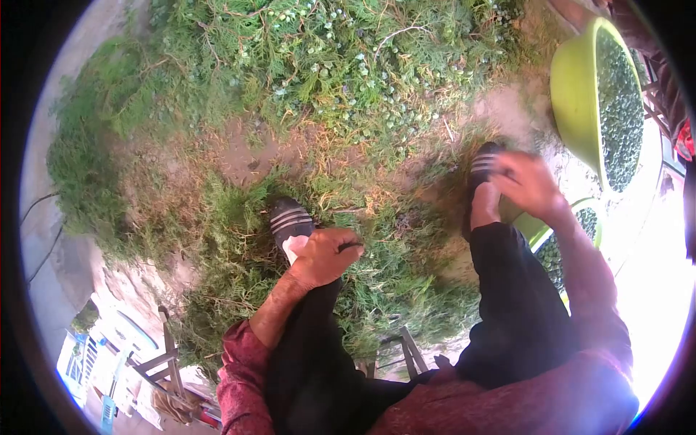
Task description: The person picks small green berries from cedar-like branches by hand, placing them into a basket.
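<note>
My left hand (326, 257) is closed, its fingers curled in above my left knee and close to the left shoe (291, 217), which is dark with pale stripes. Whatever it may hold is hidden in the fingers. My right hand (528, 185) is smeared by motion over my right ankle, near the right striped shoe (484, 158); its fingers do not show clearly. Cut green conifer sprigs (246, 217) lie around both feet. A larger heap of leafy branches (341, 65) with small pale blue-green cones spreads in front of me.
A large yellow-green tub (576, 94), tilted in view, holds many small green cones at the right. A second green tub (597, 225) with similar cones stands beside my right forearm. Wooden chair parts (170, 351) show at the lower left. Another person's dark clothing (663, 43) shows at upper right.
</note>
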The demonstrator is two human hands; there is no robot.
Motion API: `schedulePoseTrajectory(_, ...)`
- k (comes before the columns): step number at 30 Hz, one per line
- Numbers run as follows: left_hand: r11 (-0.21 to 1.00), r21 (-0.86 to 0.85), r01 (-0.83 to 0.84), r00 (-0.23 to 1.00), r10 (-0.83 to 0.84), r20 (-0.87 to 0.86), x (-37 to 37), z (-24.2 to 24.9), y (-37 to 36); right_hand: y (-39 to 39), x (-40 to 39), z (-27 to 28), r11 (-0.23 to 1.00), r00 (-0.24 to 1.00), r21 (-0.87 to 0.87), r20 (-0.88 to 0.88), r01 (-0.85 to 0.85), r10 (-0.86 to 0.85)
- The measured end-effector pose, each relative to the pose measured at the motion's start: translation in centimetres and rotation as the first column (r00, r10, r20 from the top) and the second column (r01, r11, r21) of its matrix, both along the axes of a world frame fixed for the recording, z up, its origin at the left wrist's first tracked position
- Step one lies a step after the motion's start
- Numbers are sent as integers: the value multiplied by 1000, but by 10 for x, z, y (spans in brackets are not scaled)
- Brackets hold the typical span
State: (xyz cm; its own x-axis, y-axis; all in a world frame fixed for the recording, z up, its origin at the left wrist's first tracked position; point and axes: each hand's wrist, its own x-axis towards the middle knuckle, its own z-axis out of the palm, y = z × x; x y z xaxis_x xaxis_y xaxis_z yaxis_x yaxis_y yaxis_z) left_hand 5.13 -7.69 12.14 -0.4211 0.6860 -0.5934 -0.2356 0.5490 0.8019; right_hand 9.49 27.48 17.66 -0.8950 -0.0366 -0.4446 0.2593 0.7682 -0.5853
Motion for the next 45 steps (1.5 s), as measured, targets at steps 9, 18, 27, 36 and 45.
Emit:
schedulePoseTrajectory(9,992,-41,123,983,-127,-129,8,-13,-4,-81,-42,-140,991,985,-4,-113,-130,129)
schedulePoseTrajectory(18,986,-79,146,976,-157,-153,2,-11,6,-83,-29,-146,992,993,38,-16,-119,120)
schedulePoseTrajectory(27,994,-46,-96,953,79,-291,-22,-12,56,-71,-26,-106,818,923,-536,384,208,17)
schedulePoseTrajectory(36,999,3,32,995,-31,-97,-14,-57,97,-38,-13,-107,429,752,-675,659,600,-16)
schedulePoseTrajectory(45,987,-156,28,803,-115,-585,-22,-98,111,-51,-16,-141,903,993,-416,0,-104,114)
